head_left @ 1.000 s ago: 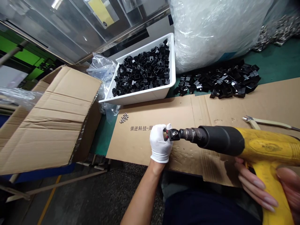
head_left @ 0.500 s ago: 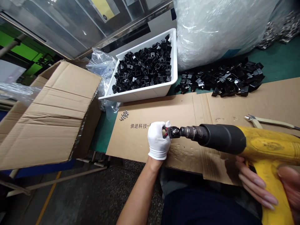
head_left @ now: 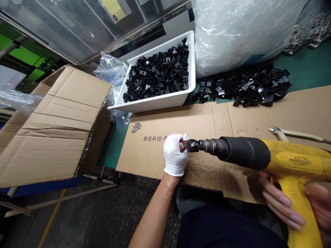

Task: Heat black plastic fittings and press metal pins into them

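One yellow power tool [head_left: 297, 159], one small black part [head_left: 192, 146].
Your gloved left hand [head_left: 176, 155] holds the part at the tool's tip [head_left: 202, 145]; your right hand [head_left: 281, 203] grips the handle [head_left: 301, 213].

the cardboard [head_left: 147, 155] reads "俱进科技-", rest hidden.

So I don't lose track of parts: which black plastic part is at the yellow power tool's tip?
The single black part at the gloved left hand; the others lie in the white bin or the pile to its right.
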A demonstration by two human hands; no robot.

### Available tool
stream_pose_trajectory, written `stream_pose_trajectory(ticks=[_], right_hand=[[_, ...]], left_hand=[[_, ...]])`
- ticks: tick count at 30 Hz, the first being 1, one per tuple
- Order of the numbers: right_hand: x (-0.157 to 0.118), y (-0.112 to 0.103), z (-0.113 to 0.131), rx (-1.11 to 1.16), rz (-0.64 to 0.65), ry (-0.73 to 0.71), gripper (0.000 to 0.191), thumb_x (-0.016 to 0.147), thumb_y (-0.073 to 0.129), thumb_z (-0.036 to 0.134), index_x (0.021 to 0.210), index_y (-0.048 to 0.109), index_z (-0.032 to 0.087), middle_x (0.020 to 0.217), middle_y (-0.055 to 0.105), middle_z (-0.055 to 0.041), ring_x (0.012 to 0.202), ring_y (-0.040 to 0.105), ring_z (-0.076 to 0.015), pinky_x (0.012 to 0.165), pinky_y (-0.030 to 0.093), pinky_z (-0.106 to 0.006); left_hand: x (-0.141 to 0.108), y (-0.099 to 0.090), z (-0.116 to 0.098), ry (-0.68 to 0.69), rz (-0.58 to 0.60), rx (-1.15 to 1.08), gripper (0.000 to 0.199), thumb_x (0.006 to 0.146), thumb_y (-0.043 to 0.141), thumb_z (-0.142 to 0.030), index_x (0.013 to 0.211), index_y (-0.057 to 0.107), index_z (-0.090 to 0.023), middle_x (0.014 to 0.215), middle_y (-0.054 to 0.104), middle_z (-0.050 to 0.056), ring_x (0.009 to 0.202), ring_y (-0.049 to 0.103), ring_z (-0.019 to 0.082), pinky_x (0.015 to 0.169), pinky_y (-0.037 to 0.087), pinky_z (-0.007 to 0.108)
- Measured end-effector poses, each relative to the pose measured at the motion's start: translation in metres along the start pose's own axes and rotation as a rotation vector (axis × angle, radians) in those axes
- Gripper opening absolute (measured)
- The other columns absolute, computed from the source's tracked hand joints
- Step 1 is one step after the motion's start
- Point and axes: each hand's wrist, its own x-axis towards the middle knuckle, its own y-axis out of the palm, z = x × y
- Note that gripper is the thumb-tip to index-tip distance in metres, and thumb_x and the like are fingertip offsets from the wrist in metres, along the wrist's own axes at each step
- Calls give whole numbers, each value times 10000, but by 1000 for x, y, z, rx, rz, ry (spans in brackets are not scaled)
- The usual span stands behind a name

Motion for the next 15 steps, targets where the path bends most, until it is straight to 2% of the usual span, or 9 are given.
stream_pose_trajectory(ticks=[15], right_hand=[[-1, 3, 0, 32, -8, -9, 575, 855, 695, 621, 1275, 665, 228, 811, 561, -44, 485, 407, -98, 448, 452, -271]], left_hand=[[-2, 4, -3, -10, 1, 9, 82, 951, 647, -228, 893, 602, -192, 817, 608, 36, 734, 563, 172, 733, 464, 315]])
